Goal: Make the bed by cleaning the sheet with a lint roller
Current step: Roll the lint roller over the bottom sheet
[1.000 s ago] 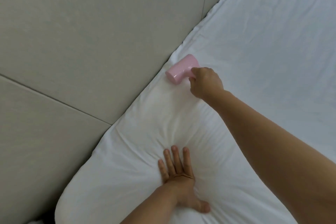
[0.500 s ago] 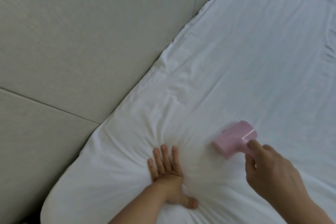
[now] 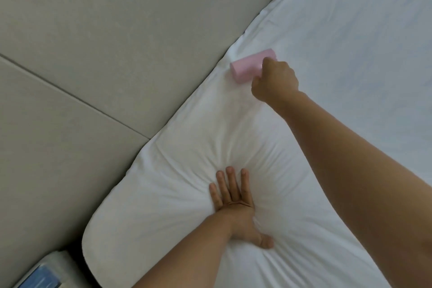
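A pink lint roller [image 3: 247,66] lies against the far end of a white pillow [image 3: 163,194], close to the padded headboard. My right hand [image 3: 274,82] is closed around its handle, which the fist hides. My left hand [image 3: 236,208] presses flat into the pillow's middle, fingers spread, denting the cloth into radiating creases. The white sheet [image 3: 350,42] spreads out to the right of the pillow, lightly wrinkled.
A grey padded headboard [image 3: 105,42] with seams fills the left and top. A blue and white object [image 3: 44,273] shows at the bottom left corner, beside the pillow's end.
The roller went from the pillow's far end back toward me, then out again to the far end by the headboard. My left hand stayed pressed on the pillow.
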The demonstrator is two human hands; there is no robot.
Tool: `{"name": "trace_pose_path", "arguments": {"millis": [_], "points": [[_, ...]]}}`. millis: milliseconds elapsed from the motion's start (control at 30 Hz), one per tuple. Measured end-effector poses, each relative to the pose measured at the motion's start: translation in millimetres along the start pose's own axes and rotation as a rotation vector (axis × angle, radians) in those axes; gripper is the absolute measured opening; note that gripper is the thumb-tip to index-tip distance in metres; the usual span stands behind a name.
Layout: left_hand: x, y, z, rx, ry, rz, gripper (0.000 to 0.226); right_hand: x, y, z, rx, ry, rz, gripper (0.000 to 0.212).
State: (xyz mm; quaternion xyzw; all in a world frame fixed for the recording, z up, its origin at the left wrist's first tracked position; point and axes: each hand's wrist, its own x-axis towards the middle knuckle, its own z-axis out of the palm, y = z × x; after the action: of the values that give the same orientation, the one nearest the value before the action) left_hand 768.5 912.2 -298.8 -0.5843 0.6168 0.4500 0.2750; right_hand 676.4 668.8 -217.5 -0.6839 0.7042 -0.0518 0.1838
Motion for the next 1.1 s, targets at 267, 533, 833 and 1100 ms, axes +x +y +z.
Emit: {"name": "trace_pose_path", "arguments": {"millis": [267, 533, 833, 1100], "points": [[-14, -5, 14, -0.090, 0.307, 0.117, 0.166, -169, 59, 20, 0.060, 0.087, 0.027, 0.016], [-85, -83, 132, -0.269, 1.278, 0.193, 0.037, -424, 113, 34, 0.191, 0.048, 0.243, 0.026], [-131, -103, 201, -0.155, 1.079, -0.130, 0.057, -603, 141, 55, 0.262, -0.002, 0.223, 0.046], [-140, -131, 181, -0.233, 1.156, -0.227, 0.047, -554, 127, 58, 0.086, 0.019, 0.026, 0.053]]}}
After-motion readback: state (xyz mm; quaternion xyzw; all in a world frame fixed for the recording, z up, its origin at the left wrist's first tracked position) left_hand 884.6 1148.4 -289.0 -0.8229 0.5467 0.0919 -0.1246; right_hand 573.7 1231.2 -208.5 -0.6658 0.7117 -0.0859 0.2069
